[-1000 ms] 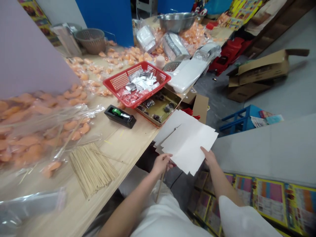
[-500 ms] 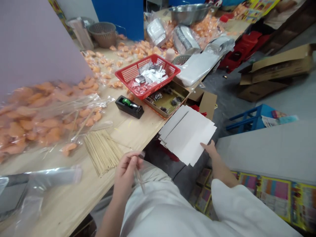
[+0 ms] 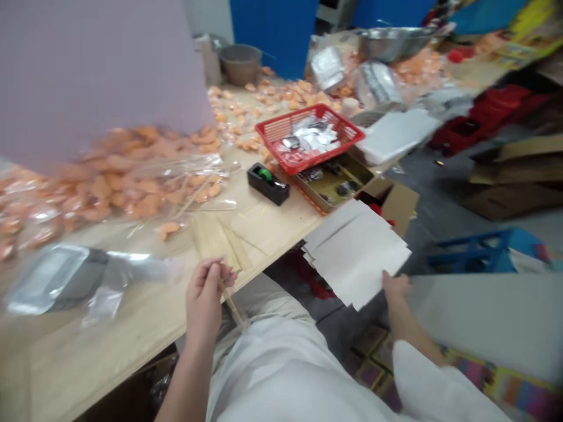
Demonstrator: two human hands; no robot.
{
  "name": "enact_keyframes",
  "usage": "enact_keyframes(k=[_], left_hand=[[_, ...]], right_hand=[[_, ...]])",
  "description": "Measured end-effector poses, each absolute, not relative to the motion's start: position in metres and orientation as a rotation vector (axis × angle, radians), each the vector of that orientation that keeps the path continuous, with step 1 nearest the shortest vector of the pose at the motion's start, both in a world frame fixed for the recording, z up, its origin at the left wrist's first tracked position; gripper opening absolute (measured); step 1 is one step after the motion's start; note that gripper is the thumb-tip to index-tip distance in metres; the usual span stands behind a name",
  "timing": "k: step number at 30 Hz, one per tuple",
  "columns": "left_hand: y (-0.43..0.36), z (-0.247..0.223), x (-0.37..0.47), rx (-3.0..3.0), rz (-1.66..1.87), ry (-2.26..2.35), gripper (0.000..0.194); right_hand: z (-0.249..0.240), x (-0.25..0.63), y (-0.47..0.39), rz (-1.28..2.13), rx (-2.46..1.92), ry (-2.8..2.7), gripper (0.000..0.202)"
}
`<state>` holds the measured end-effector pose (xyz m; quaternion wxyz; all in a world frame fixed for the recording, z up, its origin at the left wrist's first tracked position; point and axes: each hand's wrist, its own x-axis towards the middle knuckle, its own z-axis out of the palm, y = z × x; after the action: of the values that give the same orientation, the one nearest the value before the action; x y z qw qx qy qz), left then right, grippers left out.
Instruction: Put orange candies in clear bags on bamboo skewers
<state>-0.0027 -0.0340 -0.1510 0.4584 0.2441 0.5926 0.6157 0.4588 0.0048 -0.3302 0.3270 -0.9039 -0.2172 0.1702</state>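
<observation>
My left hand [image 3: 209, 287] is closed around a few thin sticks [image 3: 235, 310] that point down toward my lap, beside the table's front edge. Just beyond it, a bundle of thin pale sticks [image 3: 220, 240] lies on the table. My right hand [image 3: 394, 286] touches the near right corner of a stack of white sheets [image 3: 358, 252]; its fingers are blurred, and how they meet the sheets is unclear. A black tape dispenser [image 3: 268, 184] with green tape stands past the sticks. Behind the sheets, a red basket [image 3: 308, 161] of silvery packets rests on a shallow metal tray [image 3: 325, 202].
Many orange pieces in clear bags [image 3: 132, 181] cover the back left of the wooden table [image 3: 132, 351]. A silvery package [image 3: 57, 278] lies at left. Open cartons [image 3: 519, 176] and a blue stool [image 3: 479, 246] stand on the floor at right.
The view has turned left, so the table and its contents appear farther right. My left hand has shifted left toward the stick bundle, still holding sticks. My right hand remains at the sheets' corner.
</observation>
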Motion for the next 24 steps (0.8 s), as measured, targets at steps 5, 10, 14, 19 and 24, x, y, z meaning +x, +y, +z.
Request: enact_keyframes(k=[5, 10, 14, 19, 24], left_hand=[[-0.027, -0.159, -0.003, 0.531, 1.583, 1.439, 0.030], [-0.030, -0.160, -0.001, 0.533, 1.645, 1.366, 0.023], [-0.045, -0.155, -0.015, 0.490, 1.658, 1.378, 0.024], [-0.059, -0.159, -0.040, 0.434, 1.700, 1.391, 0.024], [-0.065, -0.167, -0.044, 0.734, 1.654, 1.597, 0.016]], right_hand=[[-0.269, 0.348, 0.042, 0.432, -2.018, -1.154, 0.036], [-0.190, 0.163, 0.037, 1.238, -0.947, -1.762, 0.040], [-0.162, 0.081, 0.038, 1.417, -0.849, -1.743, 0.015], [-0.159, 0.066, 0.031, 0.843, -0.712, -2.009, 0.021], [-0.140, 0.070, 0.011, 0.127, -0.570, -2.260, 0.016]])
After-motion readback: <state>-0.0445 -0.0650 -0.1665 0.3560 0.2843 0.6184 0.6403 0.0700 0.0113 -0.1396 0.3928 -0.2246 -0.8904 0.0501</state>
